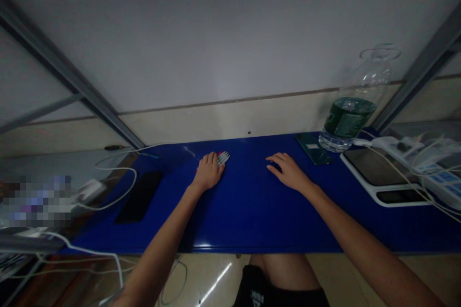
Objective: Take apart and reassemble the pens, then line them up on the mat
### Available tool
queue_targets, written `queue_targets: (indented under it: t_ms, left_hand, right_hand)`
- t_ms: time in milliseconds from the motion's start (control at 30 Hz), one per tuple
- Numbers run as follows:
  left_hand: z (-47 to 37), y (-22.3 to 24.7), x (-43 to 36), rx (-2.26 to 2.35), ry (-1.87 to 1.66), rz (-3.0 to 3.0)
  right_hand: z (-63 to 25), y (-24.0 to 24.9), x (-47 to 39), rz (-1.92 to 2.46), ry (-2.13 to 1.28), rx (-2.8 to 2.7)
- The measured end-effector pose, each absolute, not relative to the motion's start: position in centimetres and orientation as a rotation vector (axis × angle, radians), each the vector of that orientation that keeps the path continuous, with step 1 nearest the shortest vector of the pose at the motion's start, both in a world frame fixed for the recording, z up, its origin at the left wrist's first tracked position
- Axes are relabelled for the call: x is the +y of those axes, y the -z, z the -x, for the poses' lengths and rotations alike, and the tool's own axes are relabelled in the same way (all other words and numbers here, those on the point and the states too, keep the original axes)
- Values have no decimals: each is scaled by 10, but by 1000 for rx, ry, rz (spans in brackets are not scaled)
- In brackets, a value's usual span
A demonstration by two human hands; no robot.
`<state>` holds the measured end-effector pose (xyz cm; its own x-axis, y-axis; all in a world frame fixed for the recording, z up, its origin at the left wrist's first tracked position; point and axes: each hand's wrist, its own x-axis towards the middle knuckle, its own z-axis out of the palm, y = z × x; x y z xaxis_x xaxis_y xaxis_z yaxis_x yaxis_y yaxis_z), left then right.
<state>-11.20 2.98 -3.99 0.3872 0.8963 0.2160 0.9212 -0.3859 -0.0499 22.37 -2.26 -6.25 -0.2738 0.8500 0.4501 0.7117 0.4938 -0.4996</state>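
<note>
On the blue tabletop [245, 211], my left hand [208, 172] is closed over a small bundle of pens [223, 157]. Several pale tips and a bit of pink stick out past its fingers on the right; the palm hides the rest of the bundle. My right hand [286, 169] is at the middle right of the tabletop, fingers apart and curving to the left, with nothing in it. Whether it rests on the surface or hovers just above, I cannot tell. A dark teal phone [314, 148] lies a little beyond it to the right.
At the back right stands a large clear bottle [349, 115] with a green label. A white kitchen scale [383, 177] and a power strip [441, 172] with cables lie to its right. A flat black object [139, 196] is on the left. Metal posts flank the table; a wall runs behind.
</note>
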Motion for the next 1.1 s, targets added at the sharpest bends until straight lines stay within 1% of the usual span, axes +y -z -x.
queue_targets:
  t_ms: [100, 167, 367, 500, 567, 667, 733, 800, 933, 1100]
  left_hand:
    - [137, 35, 34, -1459, 253, 2686]
    - [146, 32, 36, -1431, 349, 2773]
    - [144, 22, 32, -1460, 558, 2843]
    - [147, 21, 27, -1573, 779, 2809]
    - [151, 24, 24, -1721, 1090, 2687]
    - [157, 29, 20, -2076, 1859, 2227]
    - [160, 31, 19, -2258, 2295, 1876]
    - [162, 31, 19, -2330, 2541, 1685]
    - [157, 30, 22, -2350, 2723, 1671]
    - [149, 31, 26, -2399, 2634, 1795]
  right_hand:
    - [-215, 65, -18, 1257, -334, -1961]
    - [-202, 65, -13, 1227, -470, -1842]
    - [-139, 66, 14, 1115, -1027, -1319]
    - [-93, 67, 37, 976, -1220, -1082]
    - [-74, 67, 49, 923, -1290, -1007]
    - [-51, 67, 66, 879, -1355, -967]
    - [-41, 66, 76, 875, -1370, -953]
    - [-34, 67, 84, 872, -1382, -945]
    - [-24, 68, 92, 870, -1402, -944]
    - [-15, 69, 93, 866, -1399, -961]
